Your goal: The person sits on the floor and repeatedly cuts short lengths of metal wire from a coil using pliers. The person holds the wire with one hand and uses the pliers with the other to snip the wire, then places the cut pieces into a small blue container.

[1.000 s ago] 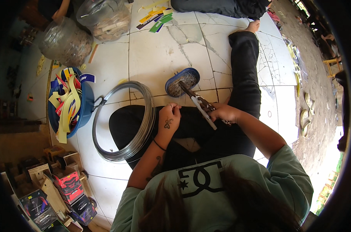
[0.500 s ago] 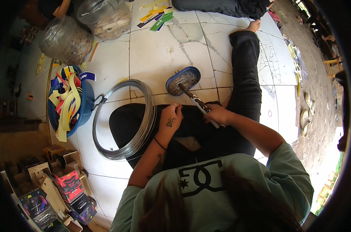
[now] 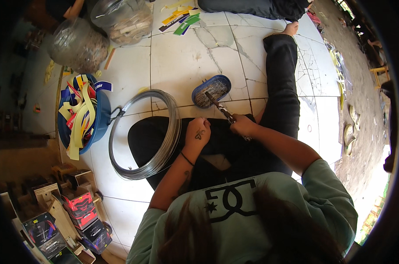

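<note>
My right hand is closed round the worn handles of dark-jawed pliers. Their tip points away from me, over the near edge of a small blue oval tray filled with short, thin metal pieces. To the left, above my lap, my left hand is closed, fingers pinched together; whatever is in them is too small or hidden to make out. A large coil of silver wire leans by my left knee, close to my left forearm.
A blue basin of coloured strips stands at the left, with boxed goods below it. Two clear plastic containers are at the far left. Loose strips lie on cracked white tiles. Another person's leg stretches across the top.
The whole view has shifted slightly. My right hand has closed further round the pliers, and the silver handle end below it no longer shows. My left hand stays closed.
</note>
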The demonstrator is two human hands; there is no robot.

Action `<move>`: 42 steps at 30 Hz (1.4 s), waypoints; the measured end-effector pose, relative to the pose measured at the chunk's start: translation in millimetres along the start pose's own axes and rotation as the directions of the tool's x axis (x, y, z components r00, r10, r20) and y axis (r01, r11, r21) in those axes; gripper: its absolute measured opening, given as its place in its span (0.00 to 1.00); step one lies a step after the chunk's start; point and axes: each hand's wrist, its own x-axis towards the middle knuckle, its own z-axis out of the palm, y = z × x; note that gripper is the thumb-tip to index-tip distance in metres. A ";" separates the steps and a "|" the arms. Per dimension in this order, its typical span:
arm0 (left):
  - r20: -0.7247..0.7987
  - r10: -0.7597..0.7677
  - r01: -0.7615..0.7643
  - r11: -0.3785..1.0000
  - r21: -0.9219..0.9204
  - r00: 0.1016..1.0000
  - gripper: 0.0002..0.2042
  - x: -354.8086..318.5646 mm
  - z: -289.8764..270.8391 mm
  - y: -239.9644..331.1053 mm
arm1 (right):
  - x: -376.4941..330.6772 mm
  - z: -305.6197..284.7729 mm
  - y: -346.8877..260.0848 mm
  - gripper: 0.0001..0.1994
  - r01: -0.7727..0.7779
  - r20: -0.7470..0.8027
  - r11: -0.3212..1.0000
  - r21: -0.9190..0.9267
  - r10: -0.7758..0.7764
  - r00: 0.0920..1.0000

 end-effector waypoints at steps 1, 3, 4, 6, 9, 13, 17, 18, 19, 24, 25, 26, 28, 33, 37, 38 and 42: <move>0.039 -0.049 0.051 0.998 -0.039 0.998 0.10 1.0 -2.3 1.6 | -0.7 -4.1 0.0 0.17 -0.043 0.021 0.999 0.011 0.043 0.999; 0.083 -0.118 0.126 0.986 -0.105 0.990 0.10 2.3 -7.3 6.7 | -3.7 -10.8 1.2 0.18 -0.040 0.087 0.987 0.153 0.027 0.996; 0.085 -0.141 0.152 0.979 -0.134 0.986 0.11 2.6 -10.3 9.3 | -7.0 -14.9 3.4 0.18 0.002 0.126 0.959 0.283 -0.039 0.991; 0.088 -0.177 0.191 0.965 -0.180 0.980 0.11 2.7 -16.1 14.4 | -11.9 -23.9 7.7 0.20 0.023 0.213 0.900 0.436 -0.128 0.969; 0.087 -0.192 0.207 0.952 -0.223 0.977 0.11 5.6 -20.3 20.4 | -20.1 -35.6 13.1 0.24 -0.012 0.329 0.889 0.458 -0.157 0.931; 0.077 -0.180 0.194 0.949 -0.250 0.981 0.11 5.6 -21.4 22.8 | -31.2 -34.2 10.3 0.20 0.070 0.330 0.941 0.332 -0.185 0.926; 0.098 -0.153 0.173 0.951 -0.257 0.983 0.10 5.5 -20.9 22.5 | -35.0 -26.8 0.2 0.17 0.171 0.304 0.938 0.301 -0.264 0.915; 0.079 -0.141 0.156 0.957 -0.246 0.987 0.10 5.5 -20.2 22.1 | -34.4 -24.7 -1.6 0.17 0.168 0.300 0.946 0.277 -0.251 0.920; 0.068 -0.143 0.155 0.957 -0.246 0.987 0.10 5.5 -19.1 21.7 | -33.6 -22.4 -2.6 0.16 0.181 0.298 0.950 0.256 -0.256 0.920; 0.027 -0.110 0.113 0.966 -0.234 0.994 0.10 4.9 -13.4 14.8 | -27.0 -7.1 2.8 0.16 0.110 0.300 0.929 0.354 -0.224 0.927; 0.022 -0.101 0.103 0.968 -0.228 0.995 0.10 5.3 -11.6 13.7 | -25.8 -4.5 5.5 0.16 0.075 0.306 0.933 0.351 -0.190 0.933; 0.029 -0.108 0.112 0.966 -0.233 0.994 0.10 5.4 -10.1 12.7 | -24.7 -2.5 8.3 0.17 0.061 0.310 0.931 0.359 -0.181 0.933; 0.001 -0.052 0.052 0.987 -0.155 0.999 0.09 8.4 -6.8 12.7 | -23.4 4.0 13.2 0.18 0.095 0.194 0.962 0.257 -0.147 0.970; -0.070 0.014 0.000 0.980 0.200 0.997 0.08 -1.1 -10.0 11.6 | -15.7 7.6 15.8 0.19 0.181 0.007 0.978 0.102 -0.183 0.983; -0.073 0.026 -0.016 0.991 0.134 0.997 0.08 -2.4 -10.8 8.0 | -12.8 11.4 10.1 0.20 0.088 0.020 0.986 0.139 -0.091 0.996; -0.087 0.011 -0.001 0.994 0.110 0.996 0.08 -0.3 -9.6 7.2 | -12.2 13.2 8.2 0.21 0.072 0.024 0.985 0.157 -0.076 0.997; -0.113 0.013 0.006 0.986 0.167 0.993 0.07 8.4 -2.4 3.7 | -8.7 14.0 3.7 0.20 0.035 0.004 0.987 0.159 -0.036 0.999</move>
